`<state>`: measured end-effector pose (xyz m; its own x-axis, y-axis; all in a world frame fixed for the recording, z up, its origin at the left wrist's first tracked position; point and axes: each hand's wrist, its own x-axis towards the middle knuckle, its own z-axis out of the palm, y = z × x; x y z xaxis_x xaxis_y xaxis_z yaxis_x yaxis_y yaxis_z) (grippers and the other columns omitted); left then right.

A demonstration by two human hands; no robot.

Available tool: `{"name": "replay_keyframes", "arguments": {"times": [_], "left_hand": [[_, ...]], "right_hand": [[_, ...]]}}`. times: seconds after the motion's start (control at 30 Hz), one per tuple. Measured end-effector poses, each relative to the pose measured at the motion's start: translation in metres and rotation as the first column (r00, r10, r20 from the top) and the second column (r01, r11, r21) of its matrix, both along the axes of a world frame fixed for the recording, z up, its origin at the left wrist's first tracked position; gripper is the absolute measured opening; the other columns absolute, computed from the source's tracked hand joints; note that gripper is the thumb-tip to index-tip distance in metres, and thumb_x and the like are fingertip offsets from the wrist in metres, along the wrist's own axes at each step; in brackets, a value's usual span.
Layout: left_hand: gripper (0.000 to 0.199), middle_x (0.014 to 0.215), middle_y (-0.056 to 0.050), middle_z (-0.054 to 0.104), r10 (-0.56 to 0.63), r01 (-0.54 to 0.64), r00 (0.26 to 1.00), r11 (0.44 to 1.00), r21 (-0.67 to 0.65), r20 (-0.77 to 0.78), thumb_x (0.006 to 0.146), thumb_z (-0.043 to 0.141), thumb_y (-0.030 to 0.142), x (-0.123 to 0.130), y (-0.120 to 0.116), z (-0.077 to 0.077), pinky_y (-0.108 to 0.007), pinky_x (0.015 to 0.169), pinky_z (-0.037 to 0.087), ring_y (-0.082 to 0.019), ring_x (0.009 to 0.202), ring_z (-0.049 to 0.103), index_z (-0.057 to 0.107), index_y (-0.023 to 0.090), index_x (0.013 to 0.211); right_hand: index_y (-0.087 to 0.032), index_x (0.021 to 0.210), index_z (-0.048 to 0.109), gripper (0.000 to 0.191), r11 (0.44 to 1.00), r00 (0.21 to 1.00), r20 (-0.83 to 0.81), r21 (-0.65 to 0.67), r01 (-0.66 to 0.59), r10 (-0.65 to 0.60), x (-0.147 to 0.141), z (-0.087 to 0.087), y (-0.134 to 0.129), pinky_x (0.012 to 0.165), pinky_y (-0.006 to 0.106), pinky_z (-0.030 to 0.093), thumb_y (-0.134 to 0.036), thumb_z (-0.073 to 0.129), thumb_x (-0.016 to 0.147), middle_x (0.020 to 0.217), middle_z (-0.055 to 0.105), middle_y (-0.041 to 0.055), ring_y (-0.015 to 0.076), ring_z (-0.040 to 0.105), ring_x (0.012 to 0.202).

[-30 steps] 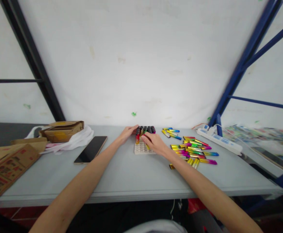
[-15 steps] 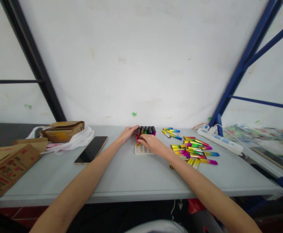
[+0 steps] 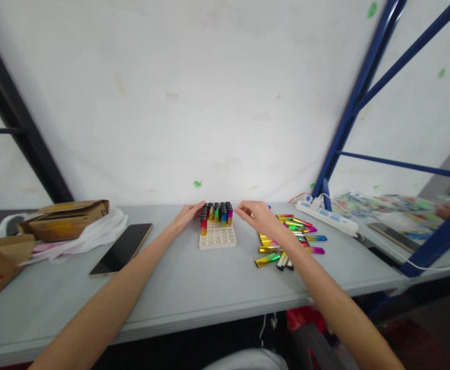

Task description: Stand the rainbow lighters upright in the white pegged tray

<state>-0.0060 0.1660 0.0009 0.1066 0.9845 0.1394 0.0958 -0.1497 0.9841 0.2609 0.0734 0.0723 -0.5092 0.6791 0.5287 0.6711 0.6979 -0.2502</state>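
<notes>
A white tray (image 3: 217, 242) with rows of round holes sits on the grey table. Shiny coloured lighters with dark tops (image 3: 223, 216) stand upright in its back and left side, while its front holes show bare. My left hand (image 3: 186, 216) touches the tray's back left corner beside the standing lighters; whether its fingers grip one is hidden. Just right of the tray is my right hand (image 3: 253, 213), fingers bent together, with nothing visible in them. Loose metallic lighters (image 3: 296, 236) lie in a pile to the right, partly behind my right forearm.
A dark phone (image 3: 122, 249) lies left of my left forearm. Further left are a cardboard box (image 3: 68, 221) and a white plastic bag (image 3: 111, 226). At the back right lies a white power strip (image 3: 328, 218). Part of another person's hand shows at the far right edge.
My right hand has moved off the tray to the right, uncovering its front holes and the standing lighters. My left hand stays at the tray's side. The whole view has shifted.
</notes>
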Motion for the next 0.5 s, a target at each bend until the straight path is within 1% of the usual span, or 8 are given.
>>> {"name": "replay_keyframes", "arguments": {"times": [0.03, 0.1, 0.17, 0.23, 0.3, 0.37, 0.43, 0.5], "left_hand": [[0.061, 0.091, -0.013, 0.076, -0.001, 0.001, 1.0, 1.0, -0.001, -0.002, 0.064, 0.067, 0.068, 0.0, 0.0, 0.0, -0.035, 0.083, 0.049, -0.029, 0.092, 0.066, 0.075, 0.012, 0.088], [0.061, 0.09, -0.013, 0.076, -0.028, 0.028, 1.0, 1.0, 0.0, 0.012, 0.065, 0.067, 0.067, -0.001, 0.002, -0.001, -0.036, 0.085, 0.049, -0.029, 0.094, 0.066, 0.075, 0.012, 0.089], [0.06, 0.092, -0.012, 0.076, -0.053, 0.053, 0.998, 0.999, 0.0, 0.027, 0.067, 0.066, 0.066, -0.002, 0.004, -0.004, -0.036, 0.087, 0.049, -0.029, 0.095, 0.066, 0.075, 0.012, 0.092], [0.06, 0.096, -0.012, 0.075, -0.07, 0.07, 0.997, 0.998, -0.003, 0.041, 0.068, 0.066, 0.065, -0.003, 0.007, -0.007, -0.036, 0.089, 0.047, -0.028, 0.096, 0.066, 0.075, 0.012, 0.093], [0.059, 0.099, -0.012, 0.075, -0.067, 0.068, 0.997, 0.998, -0.007, 0.046, 0.068, 0.066, 0.065, -0.004, 0.01, -0.009, -0.036, 0.09, 0.047, -0.028, 0.095, 0.066, 0.075, 0.012, 0.094], [0.059, 0.099, -0.012, 0.075, -0.056, 0.057, 0.997, 0.998, -0.011, 0.047, 0.068, 0.067, 0.065, -0.005, 0.01, -0.01, -0.037, 0.091, 0.046, -0.028, 0.095, 0.066, 0.075, 0.012, 0.093], [0.058, 0.098, -0.012, 0.075, -0.057, 0.057, 0.997, 0.998, -0.008, 0.051, 0.068, 0.067, 0.064, -0.005, 0.009, -0.009, -0.037, 0.091, 0.046, -0.028, 0.095, 0.066, 0.075, 0.012, 0.092], [0.057, 0.096, -0.012, 0.075, -0.057, 0.057, 0.997, 0.998, 0.0, 0.049, 0.068, 0.067, 0.064, -0.004, 0.008, -0.008, -0.036, 0.09, 0.047, -0.028, 0.094, 0.066, 0.075, 0.013, 0.09]], "right_hand": [[-0.016, 0.09, 0.066, 0.033, 1.0, 1.0, -0.003, -0.027, 0.013, -0.014, 0.021, 0.003, -0.001, 0.067, 0.025, 0.04, -0.04, 0.044, 0.097, 0.079, 0.069, 0.0047, 0.0144, 0.059, 0.069], [-0.017, 0.092, 0.068, 0.03, 0.995, 0.998, 0.041, -0.088, 0.051, -0.048, 0.063, 0.004, -0.003, 0.069, 0.025, 0.042, -0.039, 0.048, 0.094, 0.084, 0.071, 0.0052, 0.0154, 0.061, 0.072], [-0.018, 0.096, 0.07, 0.028, 0.988, 0.989, 0.114, -0.116, 0.102, -0.089, 0.099, -0.001, -0.001, 0.073, 0.027, 0.044, -0.038, 0.05, 0.093, 0.091, 0.071, 0.0071, 0.0177, 0.063, 0.078], [-0.018, 0.097, 0.071, 0.027, 0.983, 0.977, 0.196, -0.14, 0.115, -0.087, 0.125, -0.01, 0.002, 0.08, 0.03, 0.045, -0.037, 0.052, 0.09, 0.096, 0.071, 0.0089, 0.021, 0.063, 0.087], [-0.019, 0.099, 0.072, 0.026, 0.976, 0.962, 0.273, -0.197, 0.09, -0.034, 0.139, -0.021, 0.007, 0.086, 0.033, 0.044, -0.037, 0.055, 0.088, 0.099, 0.07, 0.0096, 0.0235, 0.062, 0.093], [-0.019, 0.1, 0.072, 0.027, 0.965, 0.951, 0.31, -0.248, 0.084, -0.003, 0.144, -0.031, 0.012, 0.088, 0.035, 0.044, -0.036, 0.055, 0.088, 0.101, 0.069, 0.0102, 0.0244, 0.061, 0.095], [-0.017, 0.1, 0.071, 0.029, 0.957, 0.95, 0.312, -0.268, 0.108, -0.02, 0.145, -0.038, 0.016, 0.087, 0.035, 0.044, -0.036, 0.053, 0.088, 0.102, 0.069, 0.0111, 0.0244, 0.061, 0.094], [-0.016, 0.099, 0.07, 0.03, 0.957, 0.956, 0.287, -0.259, 0.132, -0.055, 0.143, -0.041, 0.019, 0.085, 0.035, 0.044, -0.038, 0.051, 0.09, 0.1, 0.069, 0.0116, 0.0242, 0.061, 0.092]]}}
